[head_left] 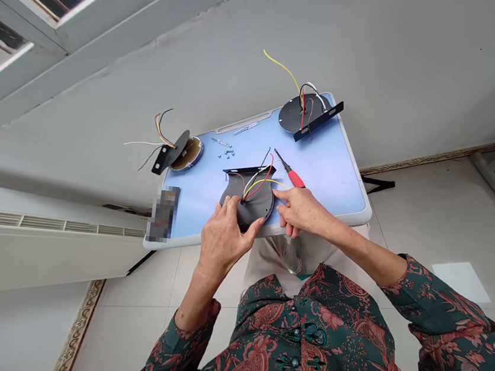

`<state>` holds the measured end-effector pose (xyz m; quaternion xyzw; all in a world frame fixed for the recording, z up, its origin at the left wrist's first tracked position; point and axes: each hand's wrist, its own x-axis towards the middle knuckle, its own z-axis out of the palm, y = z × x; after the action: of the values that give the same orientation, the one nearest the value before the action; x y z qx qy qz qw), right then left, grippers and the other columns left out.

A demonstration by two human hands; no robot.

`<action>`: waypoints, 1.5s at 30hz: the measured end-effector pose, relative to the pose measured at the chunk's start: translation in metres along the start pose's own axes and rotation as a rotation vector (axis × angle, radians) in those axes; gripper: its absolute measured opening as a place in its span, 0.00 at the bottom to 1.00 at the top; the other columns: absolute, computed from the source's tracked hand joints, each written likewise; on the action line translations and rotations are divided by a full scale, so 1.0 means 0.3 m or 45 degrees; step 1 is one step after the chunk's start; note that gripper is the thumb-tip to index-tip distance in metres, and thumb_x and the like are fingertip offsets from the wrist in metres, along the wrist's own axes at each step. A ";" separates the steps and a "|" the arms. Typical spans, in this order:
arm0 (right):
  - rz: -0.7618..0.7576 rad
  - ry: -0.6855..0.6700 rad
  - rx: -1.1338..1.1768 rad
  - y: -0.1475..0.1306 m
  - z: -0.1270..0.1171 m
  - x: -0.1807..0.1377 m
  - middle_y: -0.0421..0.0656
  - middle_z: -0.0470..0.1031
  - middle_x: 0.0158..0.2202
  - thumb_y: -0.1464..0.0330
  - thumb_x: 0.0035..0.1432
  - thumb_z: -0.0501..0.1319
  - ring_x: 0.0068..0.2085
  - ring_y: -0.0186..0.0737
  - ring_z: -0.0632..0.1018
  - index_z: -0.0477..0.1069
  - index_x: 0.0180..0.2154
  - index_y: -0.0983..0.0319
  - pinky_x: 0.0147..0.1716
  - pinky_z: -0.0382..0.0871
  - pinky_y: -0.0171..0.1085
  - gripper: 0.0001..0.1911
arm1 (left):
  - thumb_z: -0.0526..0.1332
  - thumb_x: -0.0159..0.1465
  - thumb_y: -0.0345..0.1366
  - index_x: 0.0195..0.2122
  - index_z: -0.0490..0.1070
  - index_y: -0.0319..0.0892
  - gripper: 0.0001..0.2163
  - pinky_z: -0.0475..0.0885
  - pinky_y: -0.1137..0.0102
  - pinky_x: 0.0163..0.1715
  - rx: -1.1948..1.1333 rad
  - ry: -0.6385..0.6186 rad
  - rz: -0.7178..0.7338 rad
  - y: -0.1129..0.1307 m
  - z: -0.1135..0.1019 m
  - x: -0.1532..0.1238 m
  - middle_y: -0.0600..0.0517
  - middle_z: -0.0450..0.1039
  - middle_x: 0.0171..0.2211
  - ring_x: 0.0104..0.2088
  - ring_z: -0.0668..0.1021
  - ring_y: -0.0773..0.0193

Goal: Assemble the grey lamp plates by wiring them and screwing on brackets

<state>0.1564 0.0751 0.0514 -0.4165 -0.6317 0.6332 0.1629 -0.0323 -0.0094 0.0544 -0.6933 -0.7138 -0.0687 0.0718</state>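
Observation:
A black round disc (255, 201) with red, yellow, white and black wires and a black bracket bar lies near the front edge of a small blue table (329, 171). My left hand (224, 236) grips the disc's near rim, fingers wrapped round it. My right hand (300, 210) rests beside the disc on its right, index finger stretched to the disc's edge and the other fingers curled. A red-handled screwdriver (291, 174) lies on the table just beyond my right hand, untouched.
A second black disc with wires and bracket (303, 113) sits at the table's far corner. A third disc over a round metal part (182, 153) hangs at the left edge. Several small screws (225, 149) lie mid-table. A dark blurred object (164, 213) rests at the near left. A radiator (44, 246) stands at the left.

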 end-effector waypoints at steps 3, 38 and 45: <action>0.005 -0.003 -0.009 -0.004 0.001 -0.002 0.38 0.72 0.18 0.80 0.61 0.53 0.16 0.36 0.76 0.67 0.64 0.66 0.13 0.71 0.30 0.30 | 0.55 0.69 0.56 0.60 0.65 0.35 0.29 0.74 0.53 0.49 0.035 -0.017 0.029 -0.001 0.005 0.000 0.34 0.75 0.51 0.49 0.79 0.40; -0.021 0.132 -0.084 -0.017 0.027 -0.006 0.36 0.70 0.19 0.66 0.68 0.56 0.15 0.32 0.73 0.76 0.49 0.64 0.12 0.67 0.28 0.15 | 0.58 0.69 0.52 0.66 0.59 0.34 0.32 0.66 0.41 0.62 -0.137 0.218 0.093 -0.008 0.088 -0.053 0.30 0.67 0.63 0.67 0.65 0.34; 0.188 0.264 -0.021 -0.040 0.032 0.010 0.38 0.74 0.22 0.67 0.65 0.61 0.15 0.32 0.73 0.71 0.60 0.64 0.13 0.69 0.30 0.23 | 0.61 0.67 0.50 0.66 0.60 0.37 0.32 0.67 0.41 0.61 -0.156 0.364 0.034 0.015 0.118 -0.068 0.31 0.65 0.64 0.68 0.62 0.31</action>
<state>0.1438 0.0726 0.0603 -0.5265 -0.5843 0.5918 0.1769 -0.0276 -0.0222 0.0156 -0.6891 -0.6813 -0.2092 0.1312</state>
